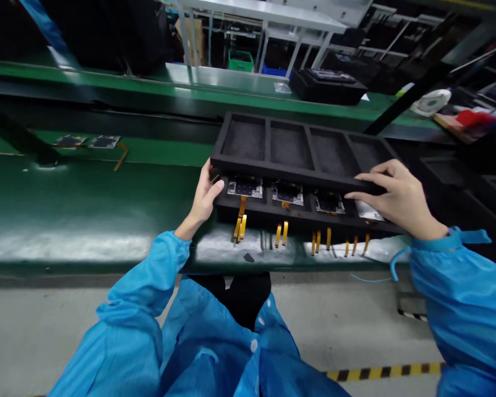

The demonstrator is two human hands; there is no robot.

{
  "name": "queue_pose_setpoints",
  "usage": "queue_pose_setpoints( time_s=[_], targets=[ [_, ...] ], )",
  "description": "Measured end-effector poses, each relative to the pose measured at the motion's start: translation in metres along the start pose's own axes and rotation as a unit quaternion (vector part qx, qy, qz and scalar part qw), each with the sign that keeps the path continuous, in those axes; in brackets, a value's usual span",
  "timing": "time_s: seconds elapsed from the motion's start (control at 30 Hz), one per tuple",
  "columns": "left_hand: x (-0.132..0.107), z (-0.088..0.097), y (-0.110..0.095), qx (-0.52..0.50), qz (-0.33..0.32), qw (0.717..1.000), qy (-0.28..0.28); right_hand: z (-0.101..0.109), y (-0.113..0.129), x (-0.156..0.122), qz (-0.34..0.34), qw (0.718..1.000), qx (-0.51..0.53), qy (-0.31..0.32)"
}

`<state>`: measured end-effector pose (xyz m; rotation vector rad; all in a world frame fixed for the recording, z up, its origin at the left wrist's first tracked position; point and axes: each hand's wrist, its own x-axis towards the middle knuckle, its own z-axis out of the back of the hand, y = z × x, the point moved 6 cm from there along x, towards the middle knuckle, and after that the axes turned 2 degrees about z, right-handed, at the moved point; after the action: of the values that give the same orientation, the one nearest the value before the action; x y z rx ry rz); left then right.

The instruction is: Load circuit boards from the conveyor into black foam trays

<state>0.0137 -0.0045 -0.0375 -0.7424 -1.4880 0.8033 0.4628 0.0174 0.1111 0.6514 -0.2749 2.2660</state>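
A black foam tray (pixel 289 144) with a row of compartments is held over a lower black foam tray (pixel 268 211), tilted so the near side of the lower one shows. My right hand (pixel 400 197) pinches the upper tray's near edge towards its right end, fingers on top and thumb below. At the left end, my left hand (pixel 205 196) grips the upper tray, its thumb by the gap between the trays. Circuit boards (pixel 245 187) lie in the lower tray's compartments. Their orange flex cables (pixel 242 225) hang over its front side. Part of the lower tray is hidden.
Two more boards (pixel 104 141) lie on the green bench (pixel 86 215) to the left, one with an orange cable. Black posts (pixel 20 138) rise from the bench. A black box (pixel 327 85) stands on the far ledge, and a small fan-like white object (pixel 431 102) is at right.
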Motion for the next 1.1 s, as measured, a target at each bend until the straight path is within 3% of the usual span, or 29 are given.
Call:
queue_pose_setpoints(
  time_s=[0.13, 0.3, 0.43, 0.63, 0.8, 0.97, 1.1],
  targets=[
    [-0.012, 0.000, 0.000, -0.051, 0.005, 0.998, -0.035, -0.006, 0.005, -0.013, 0.033, 0.997, 0.065, 0.015],
    [-0.025, -0.001, -0.004, -0.071, 0.027, 0.995, -0.061, -0.014, 0.001, -0.032, -0.047, 0.991, 0.111, 0.061],
    [-0.030, 0.003, -0.013, -0.021, -0.013, 0.996, -0.086, -0.008, 0.007, -0.038, -0.087, 0.985, 0.125, 0.079],
    [-0.041, 0.000, -0.028, 0.101, -0.029, 0.994, -0.032, 0.005, 0.020, -0.047, -0.083, 0.984, 0.128, 0.093],
    [-0.047, 0.004, -0.037, 0.193, -0.044, 0.980, -0.025, 0.006, 0.022, -0.056, -0.077, 0.985, 0.134, 0.074],
    [-0.049, 0.004, -0.040, 0.203, -0.071, 0.977, -0.018, 0.007, 0.028, -0.059, -0.048, 0.989, 0.125, 0.054],
    [-0.047, 0.003, -0.043, 0.209, -0.071, 0.975, -0.017, 0.009, 0.031, -0.059, -0.059, 0.987, 0.125, 0.077]
  ],
)
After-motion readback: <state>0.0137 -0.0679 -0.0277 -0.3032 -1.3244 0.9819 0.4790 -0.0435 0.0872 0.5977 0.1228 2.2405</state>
